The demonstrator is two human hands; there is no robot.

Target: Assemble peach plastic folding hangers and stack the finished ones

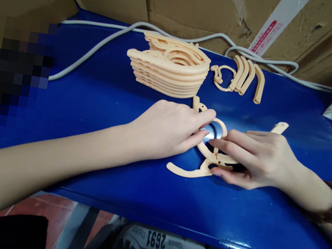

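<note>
Plastic pieces (202, 171) lie between left grip (168, 130) and right grip (260, 157), both pinching them.

Moderate indoor light, with glare on a glossy blue tabletop (142, 190).
White reflections shine between the left hand (168, 131) and right hand (255, 158) and along the front edge; soft shadow darkens the blue below the stack of plastic pieces (166, 73). The cardboard (180, 3) looks dimmer, the wide view stretches outward, and coarse pixel blocks (7, 85) hide the left.
</note>
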